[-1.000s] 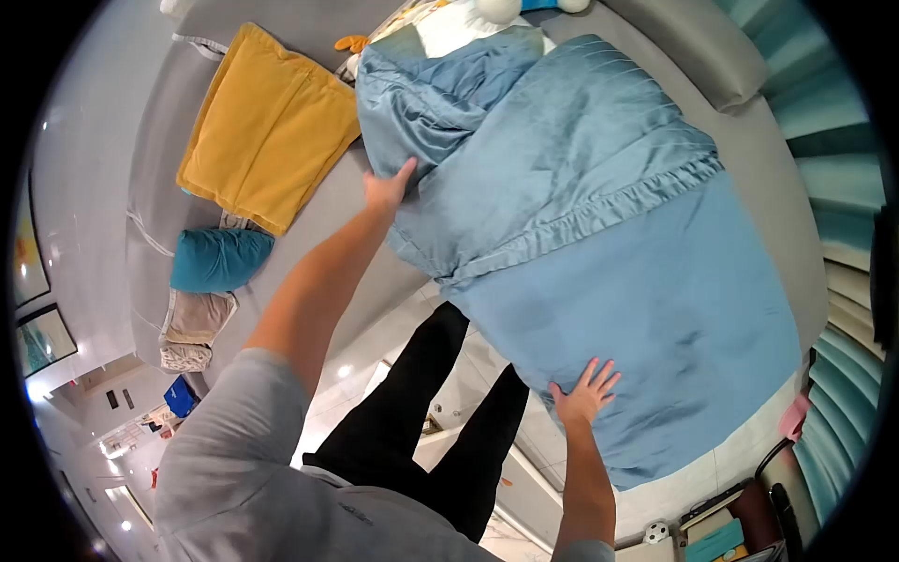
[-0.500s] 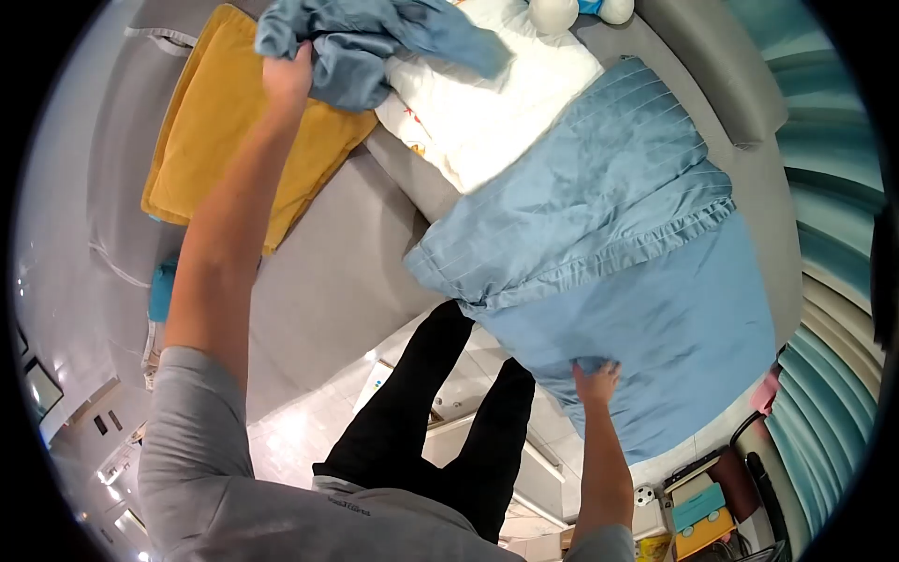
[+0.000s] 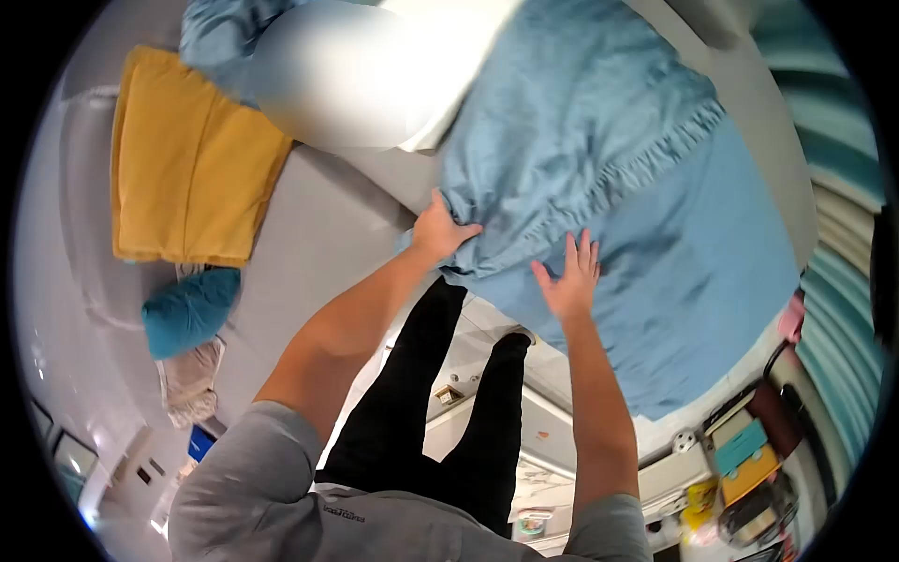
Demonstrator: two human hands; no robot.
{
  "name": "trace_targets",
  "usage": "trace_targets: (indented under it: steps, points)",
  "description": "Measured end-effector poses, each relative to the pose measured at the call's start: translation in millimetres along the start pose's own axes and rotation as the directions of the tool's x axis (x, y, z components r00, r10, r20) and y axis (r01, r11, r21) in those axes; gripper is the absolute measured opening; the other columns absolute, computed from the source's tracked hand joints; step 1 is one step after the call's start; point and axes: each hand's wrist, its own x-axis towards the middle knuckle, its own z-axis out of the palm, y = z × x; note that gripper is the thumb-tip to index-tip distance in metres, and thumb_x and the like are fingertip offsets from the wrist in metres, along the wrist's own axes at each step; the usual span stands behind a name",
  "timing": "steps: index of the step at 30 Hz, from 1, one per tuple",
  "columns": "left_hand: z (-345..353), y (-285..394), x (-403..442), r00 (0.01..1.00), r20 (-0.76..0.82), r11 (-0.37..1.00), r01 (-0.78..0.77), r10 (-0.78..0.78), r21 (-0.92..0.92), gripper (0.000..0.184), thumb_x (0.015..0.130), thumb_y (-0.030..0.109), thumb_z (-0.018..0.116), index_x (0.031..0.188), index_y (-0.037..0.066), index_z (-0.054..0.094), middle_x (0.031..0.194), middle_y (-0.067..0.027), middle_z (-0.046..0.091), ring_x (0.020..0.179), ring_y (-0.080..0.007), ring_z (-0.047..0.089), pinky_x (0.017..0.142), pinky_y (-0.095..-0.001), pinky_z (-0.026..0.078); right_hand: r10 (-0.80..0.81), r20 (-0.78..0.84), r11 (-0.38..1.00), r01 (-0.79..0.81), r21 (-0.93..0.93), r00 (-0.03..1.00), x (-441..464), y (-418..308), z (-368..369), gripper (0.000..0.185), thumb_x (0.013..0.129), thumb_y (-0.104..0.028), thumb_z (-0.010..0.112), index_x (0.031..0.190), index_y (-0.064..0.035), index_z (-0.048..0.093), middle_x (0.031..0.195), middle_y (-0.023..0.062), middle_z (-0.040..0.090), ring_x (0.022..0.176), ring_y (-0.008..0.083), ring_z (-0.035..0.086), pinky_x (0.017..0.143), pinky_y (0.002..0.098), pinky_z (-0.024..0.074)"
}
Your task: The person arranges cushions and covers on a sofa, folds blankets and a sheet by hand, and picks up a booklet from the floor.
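Note:
A large blue bed cover [image 3: 693, 272] of satiny cloth spreads over the sofa, its upper part folded back with a gathered edge. At its left corner my left hand [image 3: 444, 230] is closed on the cloth, thumb on top and the other fingers partly hidden at the edge. My right hand [image 3: 571, 281] is open, fingers spread, over the smooth part just below the gathered seam. A second bunched blue satin cloth [image 3: 220, 47] lies at the upper left, partly covered by a blurred patch. Beside it is a white quilt [image 3: 459, 37].
A folded mustard-yellow cloth [image 3: 197, 169] and a teal cushion [image 3: 192, 314] lie on the grey sofa [image 3: 318, 234] to the left. Teal curtains [image 3: 843, 375] hang at right. A small football [image 3: 685, 440] and boxes stand at the lower right.
My left hand has let go of the bunched satin cloth at the top and come down to the bed cover's left corner. My right hand has moved up over the cover, its fingers now spread.

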Motion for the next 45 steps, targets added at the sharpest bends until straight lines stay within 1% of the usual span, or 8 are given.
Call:
trace_targets:
  steps: [4, 7, 9, 11, 18, 22, 33, 45]
  points:
    - [36, -13, -8, 0.977, 0.081, 0.968, -0.180, 0.196, -0.177, 0.058, 0.060, 0.033, 0.086, 0.099, -0.005, 0.068, 0.097, -0.0210, 0.071, 0.092, -0.0311, 0.069, 0.081, -0.0392, 0.054, 0.271, -0.368, 0.940, -0.163, 0.300, 0.890, -131, 95, 2, 0.073, 0.083, -0.048, 0.071, 0.132, 0.0025, 0.050, 0.144, 0.0258, 0.041, 0.131, 0.0403, 0.042, 0.106, 0.0595, 0.0315]
    - [35, -21, -24, 0.960, 0.244, 0.948, -0.056, 0.137, -0.314, 0.062, 0.067, 0.025, 0.084, 0.116, -0.006, 0.062, 0.109, -0.0123, 0.068, 0.100, -0.0243, 0.065, 0.089, -0.0393, 0.050, 0.830, -0.304, 0.558, -0.672, 0.487, 0.468, -246, 219, 34, 0.074, 0.083, -0.058, 0.068, 0.124, 0.0035, 0.055, 0.137, 0.0247, 0.049, 0.124, 0.0367, 0.050, 0.103, 0.0586, 0.0351]
    - [24, -15, -42, 0.850, 0.506, 0.762, 0.231, 0.144, -0.605, 0.057, 0.080, 0.018, 0.076, 0.128, -0.004, 0.054, 0.124, -0.0112, 0.062, 0.114, -0.0241, 0.059, 0.099, -0.0392, 0.045, 0.885, 0.460, -0.437, -0.481, 0.760, -0.076, -309, 294, 38, 0.098, 0.079, -0.068, 0.066, 0.139, 0.0058, 0.040, 0.143, 0.0220, 0.042, 0.132, 0.0381, 0.042, 0.104, 0.0529, 0.0373]
    - [30, -27, -54, 0.793, 0.609, 0.643, 0.479, -0.024, -0.597, 0.063, 0.084, 0.021, 0.075, 0.135, -0.002, 0.047, 0.129, -0.0122, 0.059, 0.117, -0.0259, 0.058, 0.101, -0.0404, 0.045, 0.791, 0.610, -0.596, -0.167, 0.786, 0.051, -349, 333, 38, 0.120, 0.074, -0.079, 0.060, 0.156, -0.0104, 0.004, 0.158, 0.0186, 0.013, 0.141, 0.0393, 0.027, 0.105, 0.0578, 0.0363]
    - [109, -46, -99, 0.813, 0.559, 0.799, 0.443, -0.165, -0.408, 0.055, 0.087, 0.022, 0.072, 0.133, 0.002, 0.050, 0.126, -0.0080, 0.061, 0.115, -0.0239, 0.059, 0.099, -0.0380, 0.047, 0.612, 0.675, -0.791, 0.333, 0.514, 0.412, -352, 371, 108, 0.121, 0.074, -0.089, 0.041, 0.155, -0.0099, -0.002, 0.160, 0.0154, 0.008, 0.145, 0.0411, 0.018, 0.113, 0.0638, 0.0219]
    - [98, -49, -106, 0.874, 0.453, 0.774, 0.406, -0.174, -0.486, 0.042, 0.085, 0.021, 0.066, 0.123, 0.004, 0.059, 0.115, -0.0073, 0.066, 0.106, -0.0221, 0.062, 0.095, -0.0381, 0.048, 0.570, 0.470, -0.816, 0.395, 0.423, 0.674, -317, 386, 166, 0.074, 0.094, -0.064, 0.039, 0.147, -0.0125, 0.036, 0.147, 0.0100, 0.043, 0.132, 0.0337, 0.043, 0.106, 0.0577, 0.0392]
    - [11, 65, -223, 0.965, 0.250, 0.689, 0.129, 0.079, -0.713, 0.055, 0.091, 0.036, 0.054, 0.138, 0.008, 0.047, 0.133, -0.0101, 0.057, 0.123, -0.0308, 0.053, 0.105, -0.0486, 0.041, 0.670, 0.235, -0.743, 0.642, 0.192, 0.704, -282, 337, 184, 0.069, 0.097, -0.059, 0.037, 0.149, -0.0136, 0.032, 0.149, 0.0103, 0.041, 0.134, 0.0327, 0.043, 0.108, 0.0509, 0.0397]
    - [-12, 76, -200, 0.826, 0.563, 0.622, 0.450, -0.017, -0.641, 0.046, 0.087, 0.024, 0.054, 0.128, 0.003, 0.056, 0.125, -0.0133, 0.063, 0.116, -0.0330, 0.059, 0.103, -0.0482, 0.045, 0.773, 0.364, -0.634, 0.615, 0.468, 0.520, -368, 354, 51, 0.079, 0.093, -0.064, 0.046, 0.149, -0.0100, 0.033, 0.150, 0.0105, 0.042, 0.136, 0.0319, 0.041, 0.112, 0.0514, 0.0352]
